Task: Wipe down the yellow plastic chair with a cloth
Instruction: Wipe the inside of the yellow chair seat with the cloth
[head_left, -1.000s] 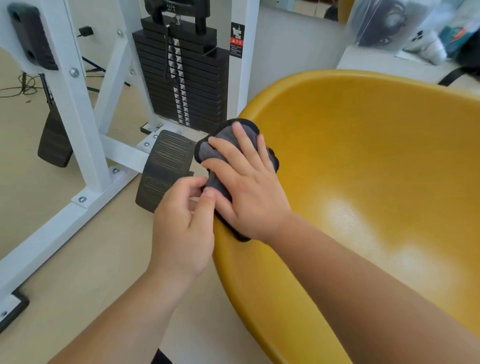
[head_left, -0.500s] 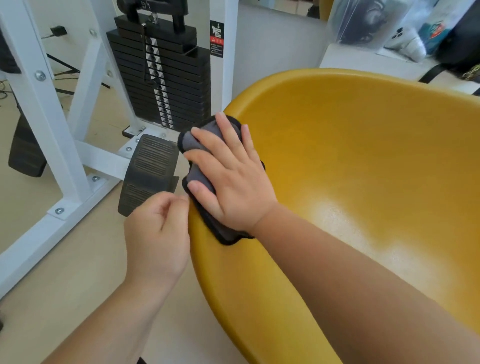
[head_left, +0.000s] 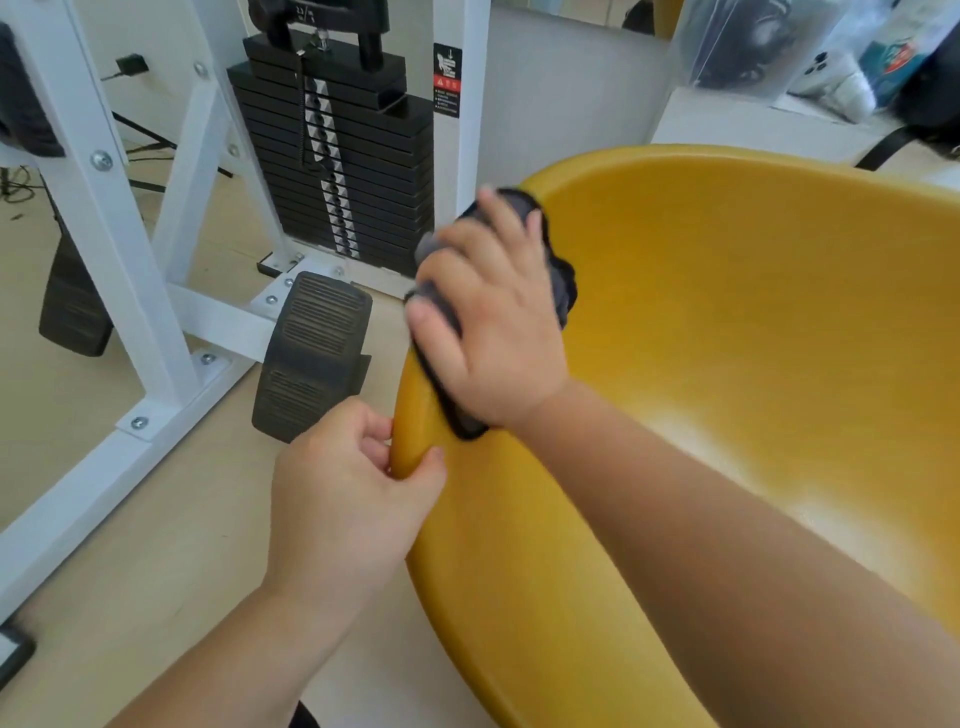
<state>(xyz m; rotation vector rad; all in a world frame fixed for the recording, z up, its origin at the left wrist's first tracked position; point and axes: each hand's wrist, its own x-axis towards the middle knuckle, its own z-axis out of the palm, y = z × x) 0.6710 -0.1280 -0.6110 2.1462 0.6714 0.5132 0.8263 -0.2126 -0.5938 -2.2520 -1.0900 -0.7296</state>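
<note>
Right hand (head_left: 493, 322) flat, fingers spread, pressing cloth (head_left: 563, 283) onto chair (head_left: 727, 338) rim, just ahead of left hand (head_left: 348, 499) | left hand pinches rim, steadying | risk: cloth bunches or slips off rounded rim if pressure eases

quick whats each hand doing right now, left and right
Left hand: closed, gripping the rim of the yellow plastic chair.
Right hand: open, fingers laid over the dark grey cloth, pressing it on the chair's rim.
</note>
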